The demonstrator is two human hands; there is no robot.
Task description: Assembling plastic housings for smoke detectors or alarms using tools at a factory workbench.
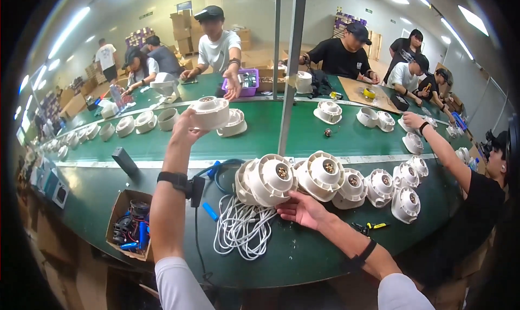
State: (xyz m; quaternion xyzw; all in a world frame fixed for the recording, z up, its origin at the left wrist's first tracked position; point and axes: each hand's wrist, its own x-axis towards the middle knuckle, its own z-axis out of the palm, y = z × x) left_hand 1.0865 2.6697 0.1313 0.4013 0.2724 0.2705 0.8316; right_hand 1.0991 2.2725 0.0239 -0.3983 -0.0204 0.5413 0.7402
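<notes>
My left hand (188,127) is raised over the far side of the bench, gripping a white round plastic housing (212,115) by its left side. Another white housing (233,124) stands just behind it on the green belt. Palm up, my right hand (304,210) has its thumb and fingers at the lower right rim of a white housing (272,181) with a dark round centre full of small brass-coloured pieces. That housing leans against another one, which it partly hides. Beside it stands a similar housing (320,175).
More white housings (380,187) line the bench to the right. Coiled white cable (244,228) lies nearest me, left of a yellow-and-black hand tool (374,226). A carton of parts (130,223) sits at left. A metal post (290,77) rises ahead. A co-worker's arm (447,153) reaches in from the right.
</notes>
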